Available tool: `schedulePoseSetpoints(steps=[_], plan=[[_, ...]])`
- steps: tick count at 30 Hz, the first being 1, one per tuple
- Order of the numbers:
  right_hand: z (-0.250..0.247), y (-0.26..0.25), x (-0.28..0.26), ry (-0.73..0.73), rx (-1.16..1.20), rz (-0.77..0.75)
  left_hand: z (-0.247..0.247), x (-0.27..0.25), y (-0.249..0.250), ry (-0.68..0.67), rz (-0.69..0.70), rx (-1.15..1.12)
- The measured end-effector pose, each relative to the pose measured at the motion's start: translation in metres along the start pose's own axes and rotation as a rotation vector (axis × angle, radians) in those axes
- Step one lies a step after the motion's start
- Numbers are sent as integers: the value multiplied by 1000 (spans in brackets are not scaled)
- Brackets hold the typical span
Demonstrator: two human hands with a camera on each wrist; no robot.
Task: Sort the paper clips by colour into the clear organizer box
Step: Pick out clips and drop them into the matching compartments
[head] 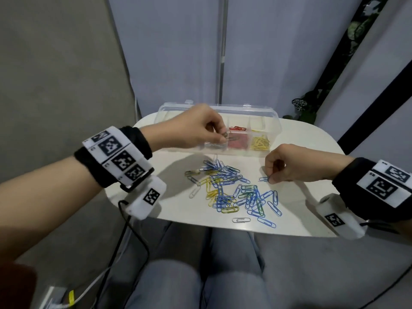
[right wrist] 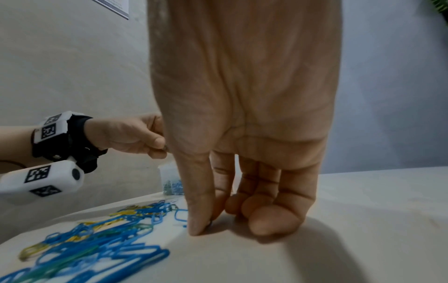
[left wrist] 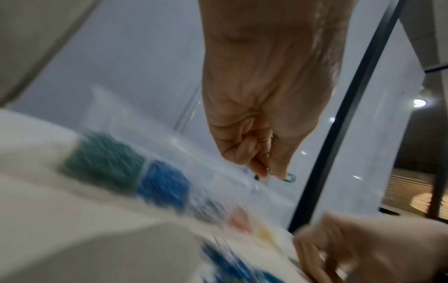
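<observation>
The clear organizer box [head: 274,128] stands open at the table's far side, with red clips [head: 237,139] and yellow clips [head: 259,142] in separate compartments. The blurred left wrist view shows green [left wrist: 106,162] and blue [left wrist: 164,183] compartments. My left hand [head: 220,136] hovers over the compartment left of the red one and pinches a dark greenish paper clip [left wrist: 289,178]. A mixed pile of blue, yellow, green and white clips [head: 231,190] lies mid-table. To its right, my right hand [head: 270,179] rests its fingertips on the table and pinches the end of a blue clip [head: 264,179].
The small white table [head: 312,210] ends close in front of my knees. The box's lid [head: 200,108] stands up behind it. A single white clip [head: 240,220] lies near the front edge. Cables hang off the left side. A plant stands at the far right.
</observation>
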State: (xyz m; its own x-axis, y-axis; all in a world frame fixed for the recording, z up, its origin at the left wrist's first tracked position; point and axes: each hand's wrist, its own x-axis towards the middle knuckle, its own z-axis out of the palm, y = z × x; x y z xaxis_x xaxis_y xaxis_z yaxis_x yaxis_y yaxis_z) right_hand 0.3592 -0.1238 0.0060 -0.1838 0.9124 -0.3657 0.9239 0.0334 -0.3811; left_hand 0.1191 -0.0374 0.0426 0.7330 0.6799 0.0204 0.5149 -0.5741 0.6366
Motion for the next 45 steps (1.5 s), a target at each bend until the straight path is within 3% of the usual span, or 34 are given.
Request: schedulePoseSetpoints(steps=[5,10,14,19,21,24,31,45], plan=[[-6,-2,8,-81,26,19,-51,-9,-32,204,-265,322],[-8,-3,13,-96,39,41,-57,-6,-55,133,-419,413],[-9,-4,8,-72,45,33,-52,-2,-58,211,-379,414],[-12,0,-10,-69,129,43,-34,-4,-32,323,-86,349],[-10,0,-19,-82,158,37,-19,-7,-17,254,48,314],[-5,-2,-30,-116,209,25,10,-12,5,26,179,287],[8,-6,-38,-97,128,-2,68,-15,29,-379,236,444],[16,-15,-38,28,-91,-126,76,6,23,-336,162,489]])
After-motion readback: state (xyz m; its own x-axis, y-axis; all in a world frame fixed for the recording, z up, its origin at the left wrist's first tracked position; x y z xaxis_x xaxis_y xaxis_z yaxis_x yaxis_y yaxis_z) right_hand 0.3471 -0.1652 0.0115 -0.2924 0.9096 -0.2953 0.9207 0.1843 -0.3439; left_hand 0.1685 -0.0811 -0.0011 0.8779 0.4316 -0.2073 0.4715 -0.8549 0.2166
